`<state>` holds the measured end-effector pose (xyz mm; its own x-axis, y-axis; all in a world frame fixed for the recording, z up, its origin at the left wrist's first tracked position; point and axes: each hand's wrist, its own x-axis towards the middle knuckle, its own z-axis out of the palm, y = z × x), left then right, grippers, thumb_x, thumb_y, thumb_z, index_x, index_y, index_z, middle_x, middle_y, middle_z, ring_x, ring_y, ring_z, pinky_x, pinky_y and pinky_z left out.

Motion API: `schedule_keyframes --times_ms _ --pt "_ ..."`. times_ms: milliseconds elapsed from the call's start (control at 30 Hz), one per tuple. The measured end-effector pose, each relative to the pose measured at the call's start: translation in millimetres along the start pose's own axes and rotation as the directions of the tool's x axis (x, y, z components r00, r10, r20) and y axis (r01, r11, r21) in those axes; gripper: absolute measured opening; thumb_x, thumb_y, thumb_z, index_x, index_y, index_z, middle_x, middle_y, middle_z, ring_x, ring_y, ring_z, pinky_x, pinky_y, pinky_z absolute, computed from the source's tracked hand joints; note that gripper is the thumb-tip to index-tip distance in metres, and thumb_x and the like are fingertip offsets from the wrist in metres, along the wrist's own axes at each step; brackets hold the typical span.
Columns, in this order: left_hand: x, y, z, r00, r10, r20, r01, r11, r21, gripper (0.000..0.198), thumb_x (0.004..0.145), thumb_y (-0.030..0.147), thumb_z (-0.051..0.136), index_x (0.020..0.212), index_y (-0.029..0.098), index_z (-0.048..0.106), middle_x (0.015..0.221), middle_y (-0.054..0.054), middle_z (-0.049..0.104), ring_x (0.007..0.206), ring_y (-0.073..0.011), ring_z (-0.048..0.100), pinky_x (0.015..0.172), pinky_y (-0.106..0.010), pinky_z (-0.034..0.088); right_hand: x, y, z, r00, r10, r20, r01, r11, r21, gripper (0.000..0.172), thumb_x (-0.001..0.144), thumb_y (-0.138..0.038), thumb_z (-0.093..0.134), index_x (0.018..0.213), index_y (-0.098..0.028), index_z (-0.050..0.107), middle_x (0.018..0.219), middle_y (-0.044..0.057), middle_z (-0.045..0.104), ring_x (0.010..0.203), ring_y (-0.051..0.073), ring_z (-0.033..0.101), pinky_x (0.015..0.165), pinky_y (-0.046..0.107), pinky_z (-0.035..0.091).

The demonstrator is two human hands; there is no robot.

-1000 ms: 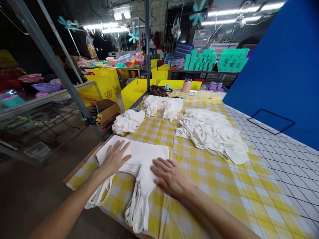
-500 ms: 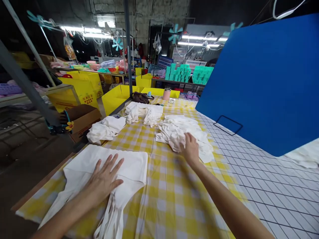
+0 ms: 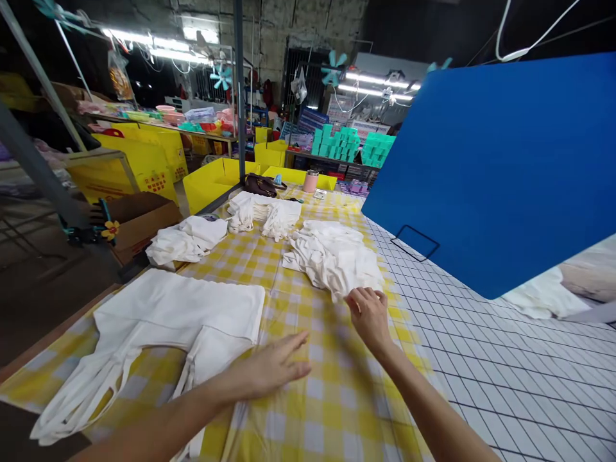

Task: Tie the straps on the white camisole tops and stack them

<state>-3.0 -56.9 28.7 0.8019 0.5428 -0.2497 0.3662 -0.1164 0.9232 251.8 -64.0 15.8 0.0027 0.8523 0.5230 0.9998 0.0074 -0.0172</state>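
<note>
Head view: the right hand (image 3: 369, 317) has its fingers curled at the near end of a loose, crumpled pile of white cloth (image 3: 337, 253); whether they pinch it, I cannot tell. From that grip the pile lies ahead, its long axis running away and slightly left, towards the right edge of the yellow-checked desk (image 3: 308, 417). Farther from it, the left hand (image 3: 276, 366) is open, holding nothing, its forearm crossing a flat white stack of strapped cloth (image 3: 183, 301) by the near left corner. Along the left edge sits a bunched white cloth bundle (image 3: 187, 240). Nothing blocks the right hand; a big blue panel (image 3: 481, 173) stands beyond the right edge.
</note>
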Motion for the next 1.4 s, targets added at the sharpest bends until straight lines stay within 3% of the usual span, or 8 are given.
schedule_keyframes --times_ms 133,300,433,733,867,1067,1267,1400 --pt "40 3 15.4 0.978 -0.208 -0.012 0.177 0.863 -0.474 0.069 0.083 0.047 0.050 0.140 0.017 0.025 0.129 -0.013 0.048 0.111 -0.0190 0.053 0.092 -0.029 0.041 -33 -27 -19 0.992 -0.128 -0.015 0.129 0.977 0.169 0.025 0.090 -0.020 0.039 0.066 -0.020 0.047 0.064 0.000 0.057 0.067 0.015 0.050 0.080 0.032 0.029" --pt "90 15 21.4 0.889 -0.424 -0.172 0.200 0.698 -0.688 0.047 0.082 0.028 0.054 0.125 0.016 0.037 0.097 -0.007 0.056 0.066 -0.0082 0.057 0.061 -0.019 0.043 -9 2 -6 0.897 0.431 0.097 -0.439 0.840 0.319 0.016 0.082 -0.031 0.044 0.078 -0.020 0.053 0.084 0.008 0.061 0.077 0.021 0.054 0.073 0.033 0.035" --pt "107 30 23.7 0.882 -0.415 -0.222 0.162 0.711 -0.685 0.021 0.082 0.023 0.053 0.101 0.017 0.047 0.084 -0.001 0.052 0.060 -0.0064 0.052 0.055 -0.018 0.039 27 29 11 0.844 0.521 0.124 -0.529 0.775 0.346 0.022 0.077 -0.037 0.044 0.064 -0.020 0.052 0.064 0.006 0.057 0.066 0.022 0.053 0.060 0.031 0.035" --pt "74 32 24.6 0.944 -0.290 -0.158 0.023 0.535 -0.845 0.027 0.078 0.040 0.058 0.083 0.014 0.057 0.079 -0.003 0.058 0.067 -0.0118 0.054 0.060 -0.023 0.043 -33 -65 -42 0.982 0.088 0.166 -0.177 0.730 0.660 0.022 0.083 -0.032 0.041 0.064 -0.021 0.041 0.061 -0.001 0.050 0.058 0.013 0.047 0.056 0.024 0.035" --pt "52 13 32.9 0.958 -0.255 -0.130 0.009 0.480 -0.877 0.018 0.071 0.024 0.065 0.081 0.011 0.058 0.071 -0.004 0.061 0.067 -0.0143 0.057 0.067 -0.026 0.045 -81 -95 -68 0.957 -0.102 0.273 -0.151 0.630 0.762 0.022 0.087 -0.026 0.039 0.066 -0.021 0.038 0.062 -0.002 0.046 0.054 0.011 0.042 0.051 0.022 0.030" --pt "9 -18 24.3 0.864 -0.281 -0.418 0.085 0.899 -0.430 0.017 0.079 0.030 0.051 0.079 0.013 0.055 0.071 -0.002 0.058 0.067 -0.0152 0.054 0.065 -0.027 0.043 -106 -92 -82 0.716 -0.401 0.572 -0.274 0.593 0.758 0.021 0.086 -0.024 0.046 0.065 -0.020 0.046 0.058 -0.004 0.050 0.052 0.009 0.044 0.049 0.020 0.031" --pt "-15 -15 31.7 0.791 0.156 -0.592 0.149 0.889 0.433 0.027 0.081 0.022 0.046 0.107 0.017 0.048 0.106 -0.009 0.052 0.103 -0.0224 0.049 0.092 -0.037 0.038 -71 -52 -35 0.913 0.141 0.382 -0.287 0.888 0.358 0.027 0.079 -0.006 0.040 0.095 -0.019 0.058 0.096 0.008 0.062 0.079 0.019 0.058 0.067 0.031 0.045" --pt "-21 -10 63.8 0.875 0.203 -0.439 0.125 0.782 0.611 0.030 0.077 0.036 0.054 0.100 0.016 0.053 0.102 -0.013 0.054 0.101 -0.0325 0.049 0.089 -0.046 0.037 -47 -34 -7 0.924 -0.167 0.343 0.081 0.965 0.251 0.047 0.070 0.004 0.041 0.106 -0.020 0.059 0.129 0.011 0.050 0.120 0.027 0.042 0.085 0.039 0.043"
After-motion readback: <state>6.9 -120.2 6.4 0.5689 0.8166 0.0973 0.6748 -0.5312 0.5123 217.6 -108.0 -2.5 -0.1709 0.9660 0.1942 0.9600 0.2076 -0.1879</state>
